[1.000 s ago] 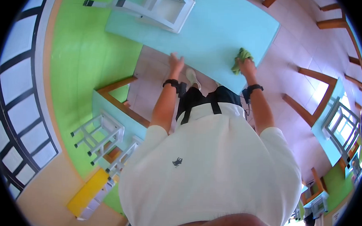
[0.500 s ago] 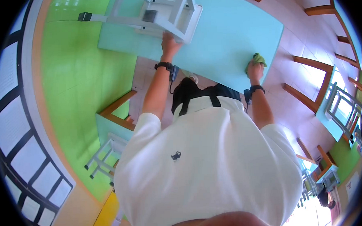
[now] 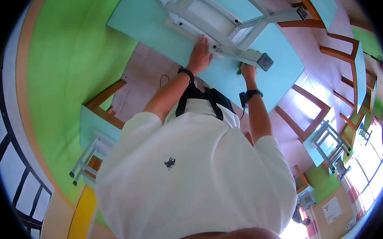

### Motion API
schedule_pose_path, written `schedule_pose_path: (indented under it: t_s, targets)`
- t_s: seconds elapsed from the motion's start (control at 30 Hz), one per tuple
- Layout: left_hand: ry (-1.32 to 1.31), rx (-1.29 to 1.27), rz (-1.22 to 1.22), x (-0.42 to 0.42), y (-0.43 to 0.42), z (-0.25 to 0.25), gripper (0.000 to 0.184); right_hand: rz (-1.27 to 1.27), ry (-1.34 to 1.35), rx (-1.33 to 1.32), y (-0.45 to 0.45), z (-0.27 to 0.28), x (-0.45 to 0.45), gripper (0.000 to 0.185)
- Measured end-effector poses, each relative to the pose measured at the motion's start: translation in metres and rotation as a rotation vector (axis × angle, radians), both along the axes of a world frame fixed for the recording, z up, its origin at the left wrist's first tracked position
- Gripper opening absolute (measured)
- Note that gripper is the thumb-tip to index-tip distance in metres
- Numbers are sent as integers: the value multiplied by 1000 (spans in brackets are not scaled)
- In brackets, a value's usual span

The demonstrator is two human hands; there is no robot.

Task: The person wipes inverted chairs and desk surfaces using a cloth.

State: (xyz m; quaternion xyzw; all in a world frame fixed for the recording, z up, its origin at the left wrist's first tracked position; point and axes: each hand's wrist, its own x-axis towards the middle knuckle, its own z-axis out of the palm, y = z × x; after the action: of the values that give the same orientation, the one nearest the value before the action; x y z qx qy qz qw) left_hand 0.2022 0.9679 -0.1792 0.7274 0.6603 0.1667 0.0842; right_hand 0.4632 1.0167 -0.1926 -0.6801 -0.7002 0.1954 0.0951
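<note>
An upside-down stool [image 3: 213,16] with a pale seat and grey metal legs rests on a light-blue table [image 3: 283,66]. My left hand [image 3: 199,58] lies against the near edge of the seat, fingers stretched out and thumb apart. My right hand [image 3: 248,72] is closed on a green cloth [image 3: 240,69] at the tabletop, right of the seat. One stool leg [image 3: 245,55] passes over the right hand's fingers and hides part of them and of the cloth.
Left of the table is a green wall [image 3: 74,59]. A second table [image 3: 91,123] with a grey stool [image 3: 89,157] stands behind me on the left. More tables with brown legs line the right, one carrying an upturned stool [image 3: 329,142].
The stool has shifted right and turned on the tabletop, my left hand moving with it. My right hand has moved left with the cloth, now partly behind a stool leg.
</note>
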Motion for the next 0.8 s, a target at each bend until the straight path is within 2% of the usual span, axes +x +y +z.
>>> schedule_pose_path:
  t_s: [0.03, 0.07, 0.13, 0.17, 0.23, 0.3, 0.33, 0.4, 0.47, 0.5, 0.53, 0.57, 0.63, 0.67, 0.73, 0.77, 0.8]
  targets:
    - [-3, -11, 2, -1, -1, 4, 71, 122, -85, 50, 14, -12, 0, 35]
    - [10, -39, -17, -4, 0, 7, 70, 123, -85, 45, 31, -26, -3, 35]
    - [31, -72, -37, -7, 3, 7, 68, 309, 109, 316, 57, -44, -13, 33]
    - [12, -57, -49, -9, 3, 5, 70, 316, 140, 326, 64, -50, -16, 32]
    - [1, -61, -66, -9, -1, 2, 73, 237, 162, 219, 59, -44, -25, 32]
    - [159, -156, -67, -5, 10, 5, 57, 143, 170, 102, 52, -36, -34, 31]
    - [170, -154, -88, -5, 15, 1, 57, 111, 184, 60, 50, -37, -40, 31]
    - [96, -187, -105, -4, 22, -7, 36, 63, 234, -22, 49, -39, -48, 31]
    - [120, -125, -120, -2, 29, -6, 29, 11, 269, -180, 48, -35, -51, 32]
    - [127, -105, -122, 1, 22, -4, 26, -27, 237, -383, 44, -23, -49, 33]
    - [134, -86, -124, 4, 16, -1, 23, -38, 245, -405, 26, -22, -47, 33]
    - [137, -114, -122, 5, 14, 3, 38, 18, 189, -392, 12, -19, -47, 34]
    - [191, 65, -128, 7, 17, 0, 62, 100, 135, -414, -8, -15, -42, 34]
    - [197, 65, -134, 10, 19, -2, 62, 125, 136, -462, -22, -16, -38, 34]
    - [120, 159, -18, 16, 20, -4, 32, 167, 145, -545, -29, 3, -36, 34]
    - [164, 121, -25, 14, 19, -11, 40, 169, 152, -549, -22, 10, -34, 34]
    - [169, 113, -25, 11, 18, -18, 40, 229, 158, -500, -15, 12, -31, 31]
